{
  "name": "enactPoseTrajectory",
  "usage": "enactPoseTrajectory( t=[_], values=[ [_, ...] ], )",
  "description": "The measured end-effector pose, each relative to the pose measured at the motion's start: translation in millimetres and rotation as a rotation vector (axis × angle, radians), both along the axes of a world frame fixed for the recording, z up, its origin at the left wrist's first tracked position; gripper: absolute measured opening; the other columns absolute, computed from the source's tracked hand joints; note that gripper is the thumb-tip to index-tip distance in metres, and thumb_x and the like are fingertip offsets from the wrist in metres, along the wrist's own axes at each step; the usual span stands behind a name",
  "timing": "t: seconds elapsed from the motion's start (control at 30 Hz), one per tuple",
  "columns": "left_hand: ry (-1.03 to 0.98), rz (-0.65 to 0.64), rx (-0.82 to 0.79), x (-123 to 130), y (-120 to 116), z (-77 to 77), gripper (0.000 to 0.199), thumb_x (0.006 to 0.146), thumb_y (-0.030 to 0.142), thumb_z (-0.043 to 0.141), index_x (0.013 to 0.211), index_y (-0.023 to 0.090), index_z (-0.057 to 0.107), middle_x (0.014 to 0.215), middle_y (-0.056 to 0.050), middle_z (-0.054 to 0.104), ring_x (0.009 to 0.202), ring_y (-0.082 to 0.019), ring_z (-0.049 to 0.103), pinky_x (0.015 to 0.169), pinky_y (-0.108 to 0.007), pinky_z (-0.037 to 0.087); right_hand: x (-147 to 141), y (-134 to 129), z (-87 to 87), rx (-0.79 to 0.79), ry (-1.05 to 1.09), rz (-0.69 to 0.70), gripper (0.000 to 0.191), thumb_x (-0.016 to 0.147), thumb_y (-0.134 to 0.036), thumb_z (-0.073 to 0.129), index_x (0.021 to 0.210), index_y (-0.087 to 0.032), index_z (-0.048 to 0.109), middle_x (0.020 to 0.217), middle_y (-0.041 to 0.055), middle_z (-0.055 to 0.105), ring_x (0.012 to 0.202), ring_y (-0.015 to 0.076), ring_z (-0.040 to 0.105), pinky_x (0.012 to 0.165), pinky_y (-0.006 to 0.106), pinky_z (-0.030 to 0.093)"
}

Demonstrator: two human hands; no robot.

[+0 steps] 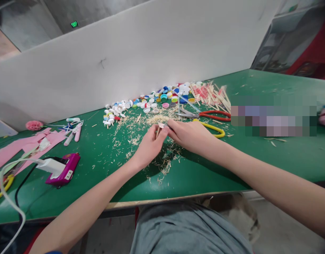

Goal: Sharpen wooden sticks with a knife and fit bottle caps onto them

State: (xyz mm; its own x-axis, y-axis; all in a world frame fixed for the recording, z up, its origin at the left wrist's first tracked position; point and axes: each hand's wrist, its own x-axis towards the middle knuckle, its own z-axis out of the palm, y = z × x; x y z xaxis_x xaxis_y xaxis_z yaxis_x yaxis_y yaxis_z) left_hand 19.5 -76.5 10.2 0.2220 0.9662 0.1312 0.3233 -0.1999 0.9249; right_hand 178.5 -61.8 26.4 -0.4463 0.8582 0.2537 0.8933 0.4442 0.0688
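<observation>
The left forearm reaches in from seven o'clock, the right forearm from four o'clock. Left hand and right hand meet near the centre, fingers curled, fingertips close together.

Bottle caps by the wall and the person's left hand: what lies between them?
Loose pale shavings lie on the green table between the bottle caps and left hand, in the head view.

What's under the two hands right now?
Pale shavings lie on the green tabletop, on the near and far sides of the left hand and right hand. Whatever lies directly beneath them is covered and can't be seen.
</observation>
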Motion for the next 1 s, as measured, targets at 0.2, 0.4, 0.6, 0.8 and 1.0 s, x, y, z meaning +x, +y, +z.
enactPoseTrajectory(
  t=[0.2,0.4,0.6,0.8,1.0],
  values=[
    [0.016,0.010,0.020,-3,4,-3.2,0.039,0.089,0.059,0.052,0.086,0.020,0.049,0.057,0.008,0.035,0.046,-0.005,0.031,0.045,-0.021,0.027,-6,-4,0.4,0.026,-0.033,-0.075,0.044,0.102,-0.040,0.022,0.110,-0.013,0.055,0.089,0.0123,0.068,0.068,0.0207,0.063,0.051,0.029,0.017],
    [-0.055,-0.002,-0.112,-4,4,-1.0,0.042,0.086,0.063,0.054,0.084,0.022,0.046,0.051,0.011,0.028,0.038,-0.003,0.025,0.039,-0.020,0.020,-17,-11,-6.1,0.060,-0.047,-0.157,0.039,0.101,-0.032,0.022,0.108,-0.012,0.055,0.089,0.0147,0.067,0.073,0.0232,0.066,0.051,0.029,0.020],
    [-0.076,0.033,-0.179,-2,2,-1.1,0.042,0.088,0.059,0.055,0.075,0.023,0.036,0.051,0.011,0.024,0.037,-0.003,0.023,0.038,-0.021,0.017,-18,-9,-9.9,0.048,-0.053,-0.208,0.043,0.102,-0.032,0.018,0.108,-0.010,0.054,0.085,0.0177,0.067,0.073,0.0246,0.067,0.052,0.028,0.023],
    [-0.109,-0.004,-0.153,2,-1,3.8,0.039,0.090,0.055,0.053,0.076,0.023,0.034,0.054,0.010,0.023,0.039,-0.003,0.022,0.036,-0.021,0.018,-16,-6,-9.5,0.003,-0.047,-0.211,0.035,0.101,-0.035,0.029,0.107,-0.012,0.054,0.082,0.0144,0.069,0.072,0.0241,0.068,0.054,0.027,0.025],
    [-0.176,-0.012,-0.268,1,1,4.0,0.042,0.084,0.059,0.060,0.084,0.026,0.034,0.058,0.010,0.027,0.040,-0.003,0.023,0.034,-0.018,0.018,-8,-6,0.2,0.045,-0.001,-0.259,0.051,0.103,-0.042,0.012,0.107,-0.012,0.053,0.081,0.0145,0.067,0.070,0.0247,0.066,0.053,0.029,0.022]
  ],
)
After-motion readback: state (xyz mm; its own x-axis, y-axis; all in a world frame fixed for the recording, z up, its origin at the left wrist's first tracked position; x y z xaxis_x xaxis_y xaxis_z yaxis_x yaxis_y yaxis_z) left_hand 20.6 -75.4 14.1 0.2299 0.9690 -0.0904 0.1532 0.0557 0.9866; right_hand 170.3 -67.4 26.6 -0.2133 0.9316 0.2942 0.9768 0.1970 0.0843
